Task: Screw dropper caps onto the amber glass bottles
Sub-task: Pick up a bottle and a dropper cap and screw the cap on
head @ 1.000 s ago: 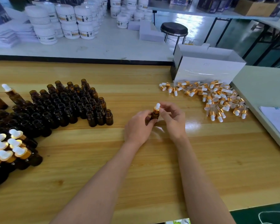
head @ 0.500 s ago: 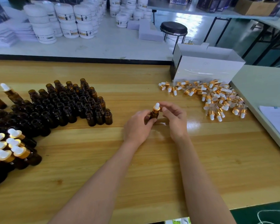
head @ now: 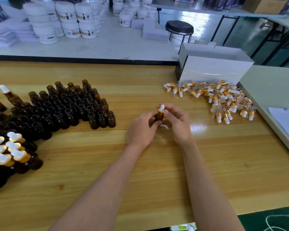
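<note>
Bottle (head: 158,117) gripped by left hand (head: 143,129); right hand (head: 178,121) pinches cap (head: 161,109).

A wooden table (head: 157,172) fills the lower view. At 1 o'clock on it stands an open white carton (head: 213,70). Behind, a white worktop (head: 107,45) carries stacked white labelled jars (head: 65,22) from 10 to 12 o'clock and piles of flat white sheets (head: 5,35) at 10 o'clock. A black round stool (head: 179,27) stands at 12 o'clock. A pale side table (head: 272,84) at 3 o'clock bears papers (head: 287,120). A cardboard box (head: 264,5) sits at 1 o'clock, and a white cable (head: 277,222) lies at 5 o'clock.
</note>
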